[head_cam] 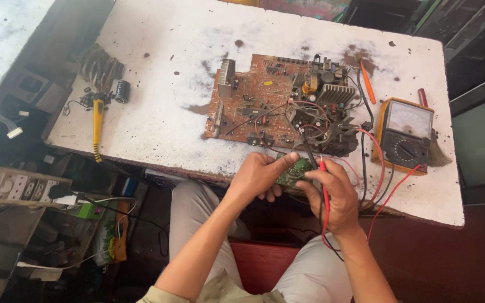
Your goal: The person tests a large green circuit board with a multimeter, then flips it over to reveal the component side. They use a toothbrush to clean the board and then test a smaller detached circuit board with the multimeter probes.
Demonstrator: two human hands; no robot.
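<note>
Gripping small green board (292,171), left hand (259,177); right hand (332,196) holds probes (324,168) (red, black).

Both forearms are extended toward lower centre of the frame; left hand (259,177) and right hand (335,196) are curled closed, nearly touching.

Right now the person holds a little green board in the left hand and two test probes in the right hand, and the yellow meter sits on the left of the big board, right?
Not quite. The head view shows the yellow meter on the right of the big board, not the left. The left hand does hold the little green board, and the right hand the probes.
</note>
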